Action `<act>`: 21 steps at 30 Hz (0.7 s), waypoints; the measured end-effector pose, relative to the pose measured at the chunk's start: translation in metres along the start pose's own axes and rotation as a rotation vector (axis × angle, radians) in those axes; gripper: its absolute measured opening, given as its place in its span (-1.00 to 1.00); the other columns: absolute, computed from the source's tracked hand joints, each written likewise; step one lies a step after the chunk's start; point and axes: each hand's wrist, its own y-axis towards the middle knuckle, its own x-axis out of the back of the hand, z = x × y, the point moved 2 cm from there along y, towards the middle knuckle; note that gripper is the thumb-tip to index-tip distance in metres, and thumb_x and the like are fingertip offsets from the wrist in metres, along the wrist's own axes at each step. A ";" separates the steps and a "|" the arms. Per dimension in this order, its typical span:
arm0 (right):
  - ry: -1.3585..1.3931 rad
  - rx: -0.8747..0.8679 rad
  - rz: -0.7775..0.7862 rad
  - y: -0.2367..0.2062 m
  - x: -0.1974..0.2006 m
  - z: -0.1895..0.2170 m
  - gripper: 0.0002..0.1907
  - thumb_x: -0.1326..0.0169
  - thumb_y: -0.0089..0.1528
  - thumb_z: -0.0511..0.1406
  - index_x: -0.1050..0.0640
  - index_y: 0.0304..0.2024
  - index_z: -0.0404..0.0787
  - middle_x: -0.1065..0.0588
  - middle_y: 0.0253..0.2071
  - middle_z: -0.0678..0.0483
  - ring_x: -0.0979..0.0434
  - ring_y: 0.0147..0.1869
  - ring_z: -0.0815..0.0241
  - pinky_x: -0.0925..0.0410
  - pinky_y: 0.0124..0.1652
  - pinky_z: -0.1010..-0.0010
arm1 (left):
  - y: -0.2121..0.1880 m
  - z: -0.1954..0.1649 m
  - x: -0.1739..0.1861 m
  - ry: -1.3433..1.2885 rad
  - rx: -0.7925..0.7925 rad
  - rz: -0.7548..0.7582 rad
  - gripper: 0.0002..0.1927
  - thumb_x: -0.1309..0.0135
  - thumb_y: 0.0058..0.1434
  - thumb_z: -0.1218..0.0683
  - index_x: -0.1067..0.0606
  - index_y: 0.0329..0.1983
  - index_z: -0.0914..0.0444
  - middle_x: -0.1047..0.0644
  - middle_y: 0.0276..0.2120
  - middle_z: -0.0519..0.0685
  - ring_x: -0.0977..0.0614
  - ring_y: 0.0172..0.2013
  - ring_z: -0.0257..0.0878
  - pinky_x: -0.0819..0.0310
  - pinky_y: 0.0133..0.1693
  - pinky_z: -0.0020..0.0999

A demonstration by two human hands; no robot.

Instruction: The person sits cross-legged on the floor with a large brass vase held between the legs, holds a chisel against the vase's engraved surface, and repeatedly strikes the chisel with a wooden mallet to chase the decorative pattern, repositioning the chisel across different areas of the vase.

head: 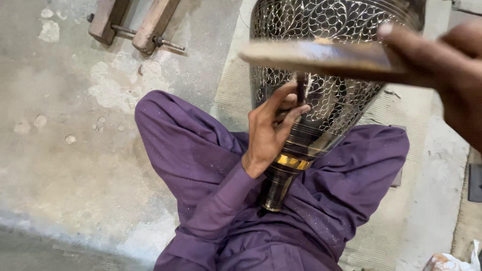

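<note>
**Engraved metal vase held across my lap, punch at its wall**

The large metal vase (326, 60) lies tilted across my crossed legs, its narrow foot toward my body and its wide patterned belly pointing away. My left hand (271, 130) rests against the vase's lower wall, fingers closed around a thin dark punch (300, 89) whose tip meets the engraved surface. My right hand (452, 75) is raised above and to the right of the vase, closed on a flat wooden mallet (321, 57) that hangs across the front of the vase, just above the punch head and clear of it. The two hands are apart. A wooden clamp (133, 22) lies on the concrete floor (65, 150), well apart on my left.
</note>
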 end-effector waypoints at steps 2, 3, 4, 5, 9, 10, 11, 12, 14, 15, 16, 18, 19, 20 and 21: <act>-0.120 0.004 0.047 0.008 0.012 0.009 -0.43 -0.10 0.30 -0.46 -0.43 0.36 -0.03 -0.57 -0.25 -0.07 -0.60 -0.33 0.14 -0.49 -0.29 0.31 | -0.002 0.001 -0.003 -0.071 0.008 -0.037 -0.53 -0.11 0.40 0.28 -0.38 0.34 0.16 -0.67 -0.08 0.04 -0.75 -0.02 -0.17 -0.76 0.04 -0.32; -0.136 0.026 0.057 0.015 0.018 0.016 -0.42 -0.11 0.29 -0.46 -0.43 0.36 -0.01 -0.58 -0.26 -0.05 -0.60 -0.34 0.16 -0.48 -0.30 0.33 | -0.004 0.001 -0.004 -0.104 0.012 -0.058 -0.52 -0.11 0.39 0.30 -0.38 0.35 0.18 -0.66 -0.08 0.05 -0.75 -0.02 -0.16 -0.75 0.05 -0.32; -0.151 0.047 0.064 0.022 0.024 0.023 -0.40 -0.11 0.28 -0.46 -0.43 0.36 0.01 -0.58 -0.27 -0.04 -0.60 -0.34 0.18 -0.48 -0.31 0.34 | -0.005 0.001 -0.004 -0.114 0.002 -0.079 -0.51 -0.11 0.39 0.30 -0.36 0.35 0.19 -0.65 -0.06 0.06 -0.74 -0.01 -0.16 -0.74 0.06 -0.32; -0.167 0.066 0.071 0.029 0.030 0.030 -0.39 -0.12 0.27 -0.45 -0.43 0.36 0.03 -0.58 -0.28 -0.02 -0.60 -0.34 0.21 -0.48 -0.32 0.36 | -0.008 0.001 -0.004 -0.124 -0.009 -0.099 -0.50 -0.11 0.39 0.31 -0.34 0.36 0.21 -0.65 -0.05 0.07 -0.73 -0.01 -0.17 -0.73 0.06 -0.33; -0.067 0.130 -0.115 0.042 0.062 0.052 -0.40 -0.19 0.22 -0.46 -0.47 0.32 -0.04 -0.56 -0.27 -0.05 -0.58 -0.31 0.13 -0.46 -0.30 0.32 | -0.012 -0.001 -0.009 -0.025 0.028 -0.225 -0.50 -0.22 0.30 0.29 -0.38 0.28 0.28 -0.68 -0.13 0.05 -0.75 -0.11 -0.22 -0.73 -0.06 -0.38; 0.022 0.133 -0.150 0.043 0.067 0.055 -0.38 -0.18 0.20 -0.48 -0.47 0.32 -0.08 -0.54 -0.24 -0.08 -0.57 -0.28 0.09 -0.45 -0.29 0.30 | -0.013 -0.001 -0.010 -0.074 0.024 -0.230 -0.51 -0.21 0.32 0.29 -0.37 0.28 0.30 -0.67 -0.13 0.05 -0.74 -0.10 -0.24 -0.72 -0.04 -0.39; 0.190 0.106 -0.139 0.043 0.071 0.058 -0.33 -0.13 0.15 -0.52 -0.43 0.33 -0.14 -0.52 -0.17 -0.14 -0.56 -0.21 0.04 -0.44 -0.26 0.26 | -0.014 -0.002 -0.010 -0.121 0.022 -0.235 -0.52 -0.20 0.33 0.28 -0.36 0.29 0.32 -0.67 -0.12 0.04 -0.73 -0.09 -0.26 -0.72 -0.03 -0.39; 0.131 0.113 -0.078 0.047 0.071 0.061 -0.31 -0.11 0.16 -0.51 -0.40 0.36 -0.10 -0.51 -0.18 -0.10 -0.54 -0.24 0.06 -0.44 -0.28 0.29 | -0.014 -0.003 -0.011 -0.169 0.020 -0.239 -0.52 -0.19 0.35 0.28 -0.34 0.29 0.34 -0.66 -0.12 0.04 -0.73 -0.09 -0.27 -0.71 -0.02 -0.40; -0.215 0.163 0.089 0.050 0.066 0.065 -0.30 -0.11 0.24 -0.45 -0.34 0.41 0.08 -0.50 -0.29 0.06 -0.49 -0.36 0.20 -0.43 -0.36 0.39 | -0.014 -0.003 -0.011 -0.117 0.087 -0.260 -0.55 -0.23 0.31 0.27 -0.38 0.22 0.36 -0.67 -0.16 0.03 -0.73 -0.14 -0.29 -0.72 -0.10 -0.43; -0.301 0.185 0.094 0.052 0.065 0.066 -0.32 -0.13 0.26 -0.42 -0.36 0.41 0.11 -0.51 -0.33 0.10 -0.49 -0.41 0.24 -0.44 -0.37 0.40 | -0.015 -0.003 -0.012 -0.094 0.122 -0.266 -0.57 -0.25 0.29 0.26 -0.39 0.19 0.36 -0.68 -0.19 0.02 -0.74 -0.17 -0.30 -0.72 -0.14 -0.44; -0.387 0.208 0.097 0.052 0.064 0.067 -0.35 -0.15 0.29 -0.38 -0.38 0.41 0.13 -0.51 -0.37 0.14 -0.49 -0.45 0.27 -0.45 -0.39 0.42 | -0.015 -0.004 -0.012 -0.094 0.100 -0.263 -0.59 -0.24 0.30 0.26 -0.40 0.16 0.36 -0.68 -0.19 0.02 -0.73 -0.16 -0.31 -0.72 -0.12 -0.44; -0.236 0.215 -0.027 0.054 0.064 0.071 -0.40 -0.16 0.26 -0.36 -0.45 0.37 0.03 -0.52 -0.36 0.10 -0.53 -0.42 0.23 -0.47 -0.34 0.36 | -0.015 -0.007 -0.012 -0.096 0.051 -0.262 -0.64 -0.23 0.31 0.26 -0.41 0.12 0.35 -0.66 -0.19 0.01 -0.72 -0.13 -0.32 -0.73 -0.07 -0.45; -0.197 0.211 -0.046 0.054 0.065 0.072 -0.41 -0.17 0.25 -0.35 -0.47 0.36 0.02 -0.52 -0.37 0.09 -0.55 -0.41 0.23 -0.47 -0.33 0.34 | -0.015 -0.007 -0.012 -0.101 0.088 -0.267 -0.66 -0.24 0.31 0.26 -0.41 0.08 0.36 -0.67 -0.20 0.01 -0.72 -0.16 -0.33 -0.71 -0.10 -0.46; -0.233 0.190 0.019 0.053 0.064 0.074 -0.39 -0.15 0.25 -0.36 -0.47 0.37 0.08 -0.51 -0.38 0.13 -0.56 -0.41 0.27 -0.48 -0.33 0.37 | -0.016 -0.007 -0.012 -0.105 0.126 -0.272 -0.68 -0.25 0.30 0.26 -0.41 0.04 0.36 -0.67 -0.22 0.01 -0.71 -0.18 -0.34 -0.69 -0.13 -0.47; -0.270 0.167 0.082 0.053 0.063 0.077 -0.37 -0.14 0.25 -0.37 -0.47 0.38 0.13 -0.51 -0.40 0.17 -0.56 -0.42 0.31 -0.49 -0.33 0.40 | -0.016 -0.008 -0.012 -0.108 0.162 -0.276 -0.70 -0.26 0.29 0.26 -0.40 0.00 0.37 -0.67 -0.23 0.00 -0.70 -0.21 -0.34 -0.67 -0.16 -0.48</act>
